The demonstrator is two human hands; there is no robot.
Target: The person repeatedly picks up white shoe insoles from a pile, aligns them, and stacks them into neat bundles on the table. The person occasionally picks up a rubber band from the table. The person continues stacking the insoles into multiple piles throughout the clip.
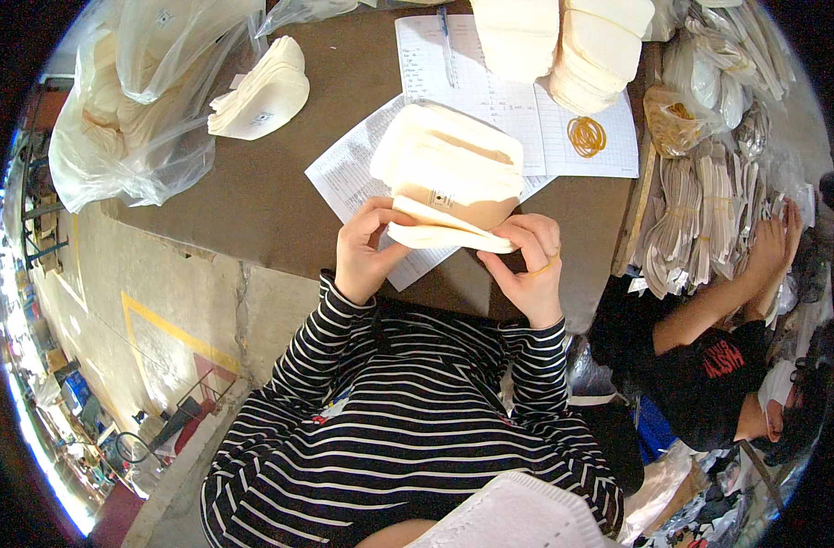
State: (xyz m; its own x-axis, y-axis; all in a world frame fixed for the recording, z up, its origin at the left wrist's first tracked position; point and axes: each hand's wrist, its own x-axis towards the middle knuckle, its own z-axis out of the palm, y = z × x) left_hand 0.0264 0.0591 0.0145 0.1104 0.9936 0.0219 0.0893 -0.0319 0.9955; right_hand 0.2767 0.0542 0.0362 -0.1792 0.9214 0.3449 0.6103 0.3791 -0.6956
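Observation:
Between thumb and fingers, my left hand [367,254] grips the left end of a few thin cream fabric pieces [449,237]. The other end of these pieces is pinched by my right hand [532,267], which has a yellow band on one finger. They bow open slightly in the middle. Just beyond them, touching or very close, sits a thick stack of cream pieces [458,151] with a small dark-printed mark on its near side. Strong light washes out its top. Papers [344,173] lie partly under the stack.
An open notebook [563,155] carries a pen [447,50] and brown rubber bands [587,137]. Cream stacks [599,46] stand at the back. Left are a fanned stack [262,96] and a filled plastic bag [134,137]. A co-worker [718,356] handles banded bundles [700,210] at right.

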